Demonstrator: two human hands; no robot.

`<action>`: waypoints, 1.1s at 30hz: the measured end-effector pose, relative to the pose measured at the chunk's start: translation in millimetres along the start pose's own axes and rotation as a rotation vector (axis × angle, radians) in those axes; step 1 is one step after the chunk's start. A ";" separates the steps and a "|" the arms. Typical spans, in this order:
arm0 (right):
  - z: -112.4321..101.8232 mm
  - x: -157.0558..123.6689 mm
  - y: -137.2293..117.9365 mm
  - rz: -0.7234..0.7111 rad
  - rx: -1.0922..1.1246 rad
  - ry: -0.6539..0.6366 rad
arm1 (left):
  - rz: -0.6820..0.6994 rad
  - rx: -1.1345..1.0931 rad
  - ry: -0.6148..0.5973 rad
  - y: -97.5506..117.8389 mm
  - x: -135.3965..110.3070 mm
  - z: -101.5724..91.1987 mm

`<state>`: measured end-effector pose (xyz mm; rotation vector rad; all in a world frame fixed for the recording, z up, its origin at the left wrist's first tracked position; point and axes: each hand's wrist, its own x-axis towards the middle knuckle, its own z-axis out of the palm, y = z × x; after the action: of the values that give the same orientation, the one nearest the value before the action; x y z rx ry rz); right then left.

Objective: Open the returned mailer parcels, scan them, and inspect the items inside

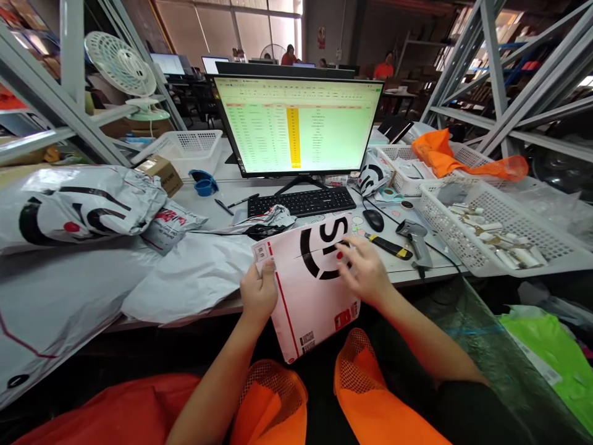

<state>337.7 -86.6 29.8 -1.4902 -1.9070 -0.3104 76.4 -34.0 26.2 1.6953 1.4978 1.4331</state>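
Note:
A white courier mailer bag [311,290] with a black round logo and red stripe hangs over the desk's front edge. My left hand [259,292] is closed on its left edge, thumb on top near a small label. My right hand [365,269] lies on the bag's right side over the logo, fingers spread and slightly blurred, holding nothing.
Behind the bag are a black keyboard [301,201], mouse [373,219], lit monitor [296,125], barcode scanner [417,238] and utility knife [388,245]. White baskets [551,250] stand right. Grey mailer bags [78,207] pile up left. Other people sit at far desks.

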 end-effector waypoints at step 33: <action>-41.0 -47.6 -46.9 -0.723 0.112 -0.348 | 0.399 0.765 -0.912 41.0 39.4 -16.6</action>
<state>314.4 -160.8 39.7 -0.7641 -2.6572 -0.2641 74.0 -15.2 82.4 2.6731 1.2233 0.0207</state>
